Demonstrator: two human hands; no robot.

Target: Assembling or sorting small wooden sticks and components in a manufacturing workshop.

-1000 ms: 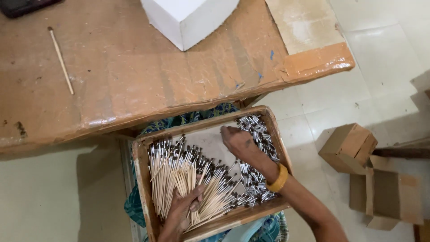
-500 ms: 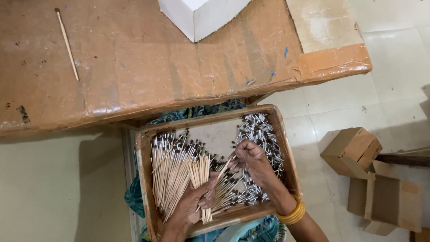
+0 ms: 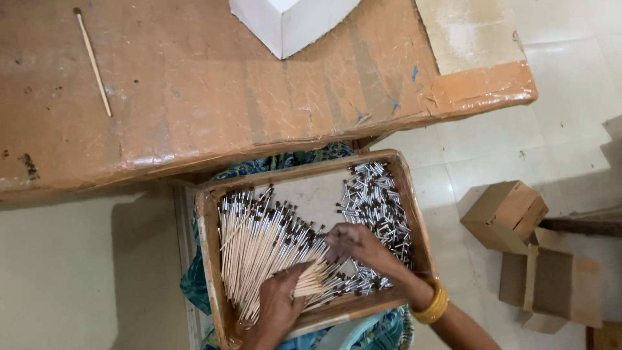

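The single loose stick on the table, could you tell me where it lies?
The stick lies alone at the table's far left, well left of the white box.

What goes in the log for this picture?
left hand: gripping sticks | right hand: on sticks | tray: on lap

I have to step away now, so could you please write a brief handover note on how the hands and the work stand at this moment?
Left hand: fingers curled on a small bundle of wooden sticks in the tray.
Right hand: fingertips on the same bundle, a yellow bangle at the wrist.
Tray: on the lap, below the table edge; a large fan of thin sticks on its left, short silvery pieces on its right.
Table: one lone stick and a white box.
Done: one bundle gathered. Left: most sticks lie loose.
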